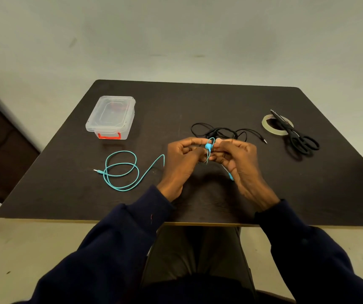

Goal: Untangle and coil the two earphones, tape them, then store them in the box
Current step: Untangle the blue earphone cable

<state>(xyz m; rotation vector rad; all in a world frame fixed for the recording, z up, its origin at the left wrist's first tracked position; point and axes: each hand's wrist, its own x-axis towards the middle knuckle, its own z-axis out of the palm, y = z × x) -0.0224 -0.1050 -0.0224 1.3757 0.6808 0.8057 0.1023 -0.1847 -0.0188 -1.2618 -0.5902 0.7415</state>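
My left hand [181, 160] and my right hand [239, 163] meet above the middle of the dark table [220, 102], both pinching the earbud end of the blue earphone [121, 170]. Its cable runs left from my left hand and lies in loose loops with the plug at the far left. A short blue piece hangs under my right hand. The black earphone [220, 131] lies in a tangled heap just behind my hands, plug pointing right. The clear box [111, 116] with a red latch stands closed at the back left.
A roll of clear tape [266, 122] lies at the back right with black scissors [296, 134] resting across it. The table's near edge runs just above my lap. A pale wall stands behind the table.
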